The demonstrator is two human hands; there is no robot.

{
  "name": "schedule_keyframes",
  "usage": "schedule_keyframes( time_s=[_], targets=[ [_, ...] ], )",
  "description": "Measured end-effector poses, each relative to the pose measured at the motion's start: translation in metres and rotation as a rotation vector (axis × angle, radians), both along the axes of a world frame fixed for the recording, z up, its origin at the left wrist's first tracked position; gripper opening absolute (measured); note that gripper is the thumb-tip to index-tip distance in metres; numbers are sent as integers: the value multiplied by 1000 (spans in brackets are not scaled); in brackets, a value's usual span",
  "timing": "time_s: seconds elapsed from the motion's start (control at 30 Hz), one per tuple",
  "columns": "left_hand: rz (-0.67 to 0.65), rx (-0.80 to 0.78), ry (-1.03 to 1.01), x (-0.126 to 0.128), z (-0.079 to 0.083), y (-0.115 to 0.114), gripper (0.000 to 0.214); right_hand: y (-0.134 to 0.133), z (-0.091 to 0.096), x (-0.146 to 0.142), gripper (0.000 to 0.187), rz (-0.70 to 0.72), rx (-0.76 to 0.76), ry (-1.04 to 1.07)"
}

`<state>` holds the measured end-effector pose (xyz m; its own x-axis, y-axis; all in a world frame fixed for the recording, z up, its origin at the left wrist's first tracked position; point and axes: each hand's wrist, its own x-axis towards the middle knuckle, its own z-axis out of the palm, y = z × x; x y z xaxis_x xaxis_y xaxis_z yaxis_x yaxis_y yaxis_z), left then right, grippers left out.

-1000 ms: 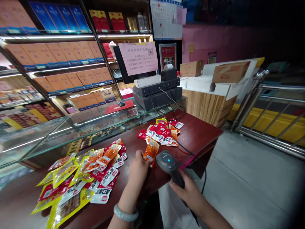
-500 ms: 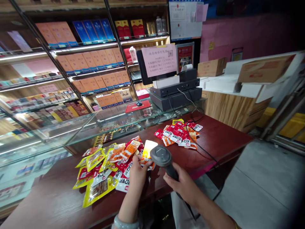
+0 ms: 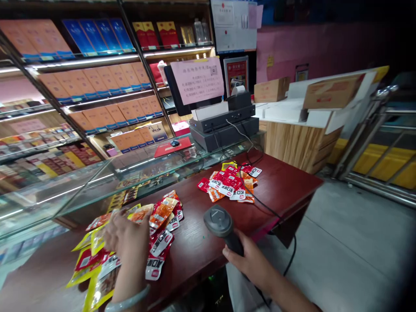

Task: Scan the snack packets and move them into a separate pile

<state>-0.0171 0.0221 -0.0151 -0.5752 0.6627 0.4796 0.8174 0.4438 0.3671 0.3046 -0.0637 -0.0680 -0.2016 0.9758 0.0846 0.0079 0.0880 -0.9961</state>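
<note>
My right hand (image 3: 251, 255) is wrapped round the handle of a dark grey barcode scanner (image 3: 219, 221), held above the front of the brown table. Its cable hangs down beside my wrist. Over the left pile of snack packets (image 3: 162, 242) is my left hand (image 3: 125, 236), its fingers smeared by motion and partly merged with the packets behind. Whether it holds a packet, I cannot make out. That pile mixes yellow-edged bags (image 3: 102, 286), orange packets and red-and-white packets. Farther right lies a second pile of red, white and orange packets (image 3: 227, 182), apart from both hands.
A black cable (image 3: 263, 203) crosses the table (image 3: 191, 251) beside the right pile. Behind stand a glass counter (image 3: 143, 173), a cash drawer (image 3: 224, 132) with a printer, and a screen bearing a pink notice (image 3: 198, 82). Cardboard boxes (image 3: 271, 89) sit at the right back.
My left hand has moved left from in front of the scanner to over the left pile. The orange packet it held under the bright scanner light is no longer there. The light is off.
</note>
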Motion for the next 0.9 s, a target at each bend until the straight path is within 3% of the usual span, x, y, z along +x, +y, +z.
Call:
schedule_keyframes(
  time_s=[0.07,0.2,0.33,0.47,0.63,0.77,0.9],
  targets=[
    [-124,12,71,30,-7,10,65,1,-5,8,40,-20,-6,8],
    [-436,-145,119,104,-26,43,53,0,-13,23,42,-64,-30,-25],
    [-456,-290,154,140,-37,90,67,-1,-19,37,41,-103,-60,-42],
    [-338,-438,41,136,-43,137,71,-2,-22,44,45,-138,-50,-36],
    [-349,-441,-117,123,-47,171,41,0,-23,46,51,-140,-49,-56],
    [-405,-329,-224,114,-41,172,30,2,-23,44,46,-175,-55,-39],
    [-405,-132,-251,103,-20,152,34,3,-24,41,44,-146,-37,0]
  ],
)
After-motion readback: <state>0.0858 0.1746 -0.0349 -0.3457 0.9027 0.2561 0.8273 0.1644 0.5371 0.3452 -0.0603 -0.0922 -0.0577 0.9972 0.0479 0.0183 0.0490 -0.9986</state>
